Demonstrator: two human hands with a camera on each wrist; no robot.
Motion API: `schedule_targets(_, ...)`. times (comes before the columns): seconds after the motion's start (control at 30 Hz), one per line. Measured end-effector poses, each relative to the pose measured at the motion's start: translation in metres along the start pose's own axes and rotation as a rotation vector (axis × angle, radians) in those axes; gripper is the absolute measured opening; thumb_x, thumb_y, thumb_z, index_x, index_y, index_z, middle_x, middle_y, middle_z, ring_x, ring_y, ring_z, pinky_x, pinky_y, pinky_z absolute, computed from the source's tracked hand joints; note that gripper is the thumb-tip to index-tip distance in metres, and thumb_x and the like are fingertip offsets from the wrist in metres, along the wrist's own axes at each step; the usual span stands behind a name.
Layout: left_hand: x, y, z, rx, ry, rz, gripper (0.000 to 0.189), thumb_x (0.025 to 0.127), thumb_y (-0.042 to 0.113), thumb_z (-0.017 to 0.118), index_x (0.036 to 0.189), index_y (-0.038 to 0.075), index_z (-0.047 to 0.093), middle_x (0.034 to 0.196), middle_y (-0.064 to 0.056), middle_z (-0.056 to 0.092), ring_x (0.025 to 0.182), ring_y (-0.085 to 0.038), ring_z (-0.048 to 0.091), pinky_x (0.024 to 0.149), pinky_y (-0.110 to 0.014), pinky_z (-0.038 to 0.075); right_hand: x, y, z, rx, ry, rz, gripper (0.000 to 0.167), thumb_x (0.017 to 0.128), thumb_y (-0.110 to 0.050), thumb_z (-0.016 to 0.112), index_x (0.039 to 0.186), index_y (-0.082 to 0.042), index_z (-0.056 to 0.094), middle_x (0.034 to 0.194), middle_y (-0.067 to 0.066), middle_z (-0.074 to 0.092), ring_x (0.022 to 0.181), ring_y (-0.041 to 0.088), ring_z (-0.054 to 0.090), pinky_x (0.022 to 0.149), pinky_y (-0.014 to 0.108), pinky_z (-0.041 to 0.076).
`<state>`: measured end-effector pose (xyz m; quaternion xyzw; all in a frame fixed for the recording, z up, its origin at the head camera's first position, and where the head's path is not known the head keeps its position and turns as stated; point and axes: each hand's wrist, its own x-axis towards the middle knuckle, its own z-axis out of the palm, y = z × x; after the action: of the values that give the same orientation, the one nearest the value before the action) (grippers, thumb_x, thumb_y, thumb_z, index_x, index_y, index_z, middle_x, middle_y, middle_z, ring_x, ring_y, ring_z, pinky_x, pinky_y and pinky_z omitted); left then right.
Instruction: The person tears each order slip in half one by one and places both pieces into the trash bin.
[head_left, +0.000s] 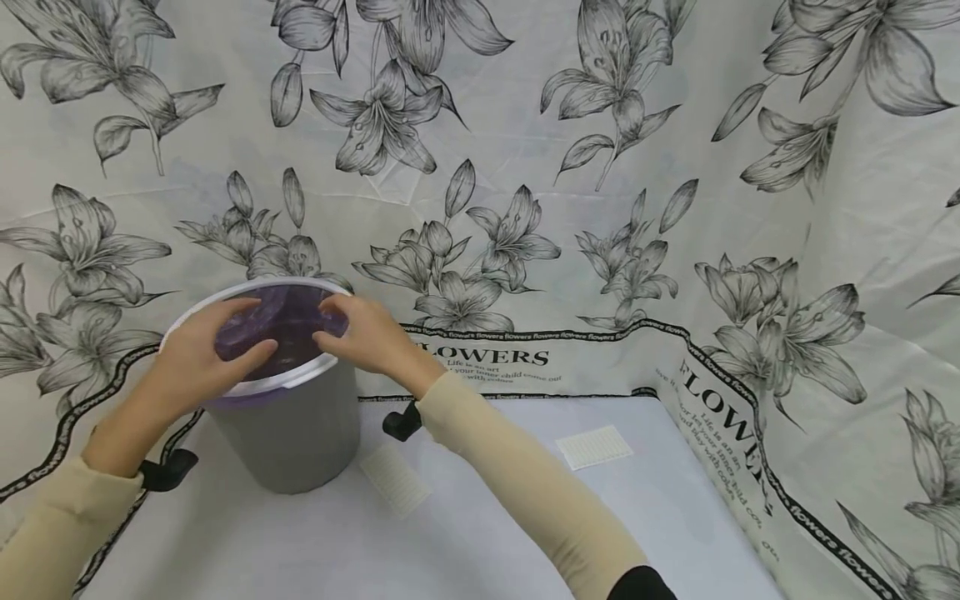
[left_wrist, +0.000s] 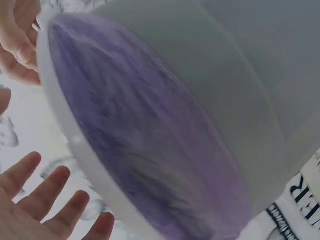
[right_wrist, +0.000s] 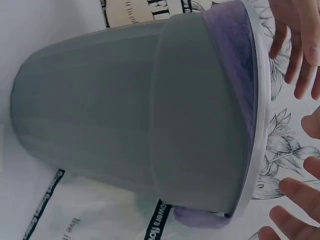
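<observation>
A grey trash can (head_left: 288, 446) with a white rim ring (head_left: 296, 379) stands upright at the left of the table. A purple trash bag (head_left: 288, 321) lines its inside, and its edge hangs out under the ring, as the purple strip (right_wrist: 232, 65) in the right wrist view shows. My left hand (head_left: 198, 354) is over the left side of the mouth, fingers spread and thumb apart. Over the right side is my right hand (head_left: 367, 333), fingers loosely bent. In the wrist views both hands hover just off the ring, holding nothing.
Two pale cards with rows of small marks lie on the white table: one card (head_left: 395, 481) beside the can, another card (head_left: 595, 447) farther right. A flower-printed curtain (head_left: 495, 208) hangs close behind the can and along the right side.
</observation>
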<state>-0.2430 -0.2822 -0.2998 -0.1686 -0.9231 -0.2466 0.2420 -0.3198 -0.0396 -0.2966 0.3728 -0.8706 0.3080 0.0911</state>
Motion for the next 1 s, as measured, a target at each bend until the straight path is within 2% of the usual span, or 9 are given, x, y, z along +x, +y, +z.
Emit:
schedule_targets(0.2, -0.01, 0.021, 0.015, 0.122, 0.101, 0.238, 0.079, 0.08, 0.037, 0.086, 0.143, 0.002, 0.055, 0.141, -0.027, 0.058, 0.131, -0.054, 0.049, 0.103, -0.073, 0.039, -0.035, 0.009, -0.013, -0.134, 0.025, -0.047, 0.058, 0.097, -0.036, 0.069, 0.147, -0.012, 0.053, 0.147, 0.003, 0.059, 0.138, 0.02, 0.052, 0.116, 0.034, 0.042)
schedule_targets(0.3, -0.019, 0.034, 0.025, 0.167, 0.16, 0.331, 0.077, 0.079, 0.042, 0.085, 0.14, 0.003, 0.059, 0.136, -0.024, 0.062, 0.13, -0.054, 0.051, 0.099, -0.074, 0.042, -0.058, 0.018, -0.016, -0.143, 0.032, -0.072, 0.064, 0.096, -0.038, 0.07, 0.15, -0.01, 0.049, 0.15, 0.005, 0.056, 0.141, 0.023, 0.049, 0.117, 0.039, 0.041)
schedule_targets(0.37, -0.026, 0.045, 0.031, 0.164, 0.182, 0.372, 0.074, 0.085, 0.051, 0.077, 0.139, 0.004, 0.06, 0.135, -0.023, 0.063, 0.131, -0.053, 0.051, 0.099, -0.075, 0.042, -0.077, 0.026, -0.019, -0.096, 0.017, -0.035, 0.068, 0.096, -0.04, 0.069, 0.153, -0.011, 0.045, 0.154, 0.005, 0.051, 0.145, 0.024, 0.045, 0.118, 0.043, 0.04)
schedule_targets(0.5, -0.038, 0.065, 0.051, 0.105, 0.187, 0.438, 0.074, 0.098, 0.065, 0.054, 0.14, 0.004, 0.06, 0.136, -0.02, 0.063, 0.133, -0.05, 0.05, 0.103, -0.072, 0.04, -0.117, 0.046, -0.022, 0.027, 0.014, 0.105, 0.076, 0.096, -0.043, 0.068, 0.159, -0.017, 0.036, 0.161, 0.003, 0.044, 0.15, 0.025, 0.039, 0.119, 0.05, 0.038)
schedule_targets(0.57, -0.045, 0.074, 0.067, 0.073, 0.169, 0.462, 0.072, 0.099, 0.062, 0.055, 0.14, 0.004, 0.059, 0.137, -0.019, 0.062, 0.134, -0.049, 0.049, 0.105, -0.07, 0.04, -0.136, 0.058, -0.019, 0.089, 0.039, 0.174, 0.077, 0.095, -0.045, 0.069, 0.16, -0.02, 0.034, 0.162, 0.002, 0.042, 0.151, 0.025, 0.037, 0.119, 0.052, 0.037)
schedule_targets(0.7, -0.063, 0.088, 0.105, 0.036, 0.1, 0.474, 0.072, 0.086, 0.044, 0.077, 0.144, 0.008, 0.056, 0.143, -0.013, 0.06, 0.137, -0.044, 0.049, 0.106, -0.066, 0.042, -0.176, 0.084, -0.002, 0.206, 0.107, 0.306, 0.074, 0.094, -0.043, 0.071, 0.157, -0.02, 0.039, 0.158, 0.005, 0.047, 0.148, 0.028, 0.042, 0.117, 0.055, 0.038)
schedule_targets(0.8, -0.079, 0.096, 0.136, 0.04, 0.019, 0.485, 0.08, 0.079, 0.041, 0.084, 0.147, 0.012, 0.054, 0.146, -0.01, 0.058, 0.138, -0.041, 0.051, 0.105, -0.062, 0.046, -0.208, 0.101, 0.017, 0.264, 0.13, 0.386, 0.07, 0.094, -0.04, 0.071, 0.154, -0.014, 0.044, 0.155, 0.01, 0.051, 0.145, 0.034, 0.046, 0.115, 0.06, 0.039)
schedule_targets(0.9, -0.096, 0.102, 0.165, 0.023, -0.127, 0.467, 0.085, 0.08, 0.049, 0.083, 0.151, 0.016, 0.05, 0.151, -0.007, 0.055, 0.142, -0.038, 0.049, 0.107, -0.06, 0.047, -0.241, 0.115, 0.036, 0.258, 0.106, 0.453, 0.071, 0.093, -0.042, 0.072, 0.151, -0.009, 0.046, 0.154, 0.017, 0.051, 0.144, 0.04, 0.046, 0.112, 0.065, 0.04)
schedule_targets(1.0, -0.113, 0.104, 0.19, -0.046, -0.309, 0.39, 0.087, 0.086, 0.064, 0.073, 0.157, 0.022, 0.042, 0.157, -0.004, 0.049, 0.148, -0.037, 0.042, 0.108, -0.063, 0.045, -0.271, 0.123, 0.049, 0.223, 0.076, 0.524, 0.076, 0.09, -0.047, 0.073, 0.151, -0.009, 0.048, 0.153, 0.02, 0.05, 0.145, 0.049, 0.04, 0.11, 0.071, 0.038)
